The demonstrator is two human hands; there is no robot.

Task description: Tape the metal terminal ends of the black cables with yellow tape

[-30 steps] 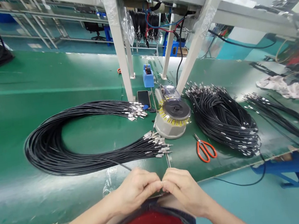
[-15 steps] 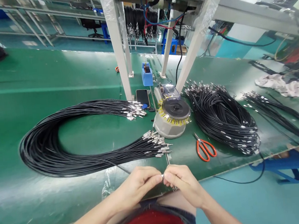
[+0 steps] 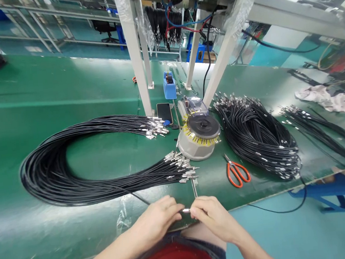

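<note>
At the table's near edge my left hand (image 3: 156, 220) and my right hand (image 3: 212, 216) meet fingertip to fingertip. Both pinch a small silver connector (image 3: 186, 210) at the end of a thin black cable (image 3: 137, 196), which runs back left toward a large loop of black cables (image 3: 58, 171). The loop's metal-tipped ends (image 3: 182, 169) lie just beyond my hands.
A grey round tape dispenser (image 3: 199, 137) sits mid-table, with red-handled scissors (image 3: 237, 172) to its right. Beyond it lie a phone (image 3: 164, 113) and a small blue box (image 3: 169, 88). A second coil of cables (image 3: 257, 134) lies at right. White frame legs (image 3: 135, 52) stand behind.
My hands have shifted slightly and the silver connector now shows more clearly between the fingertips. The view has drifted a little; nothing on the table has moved.
</note>
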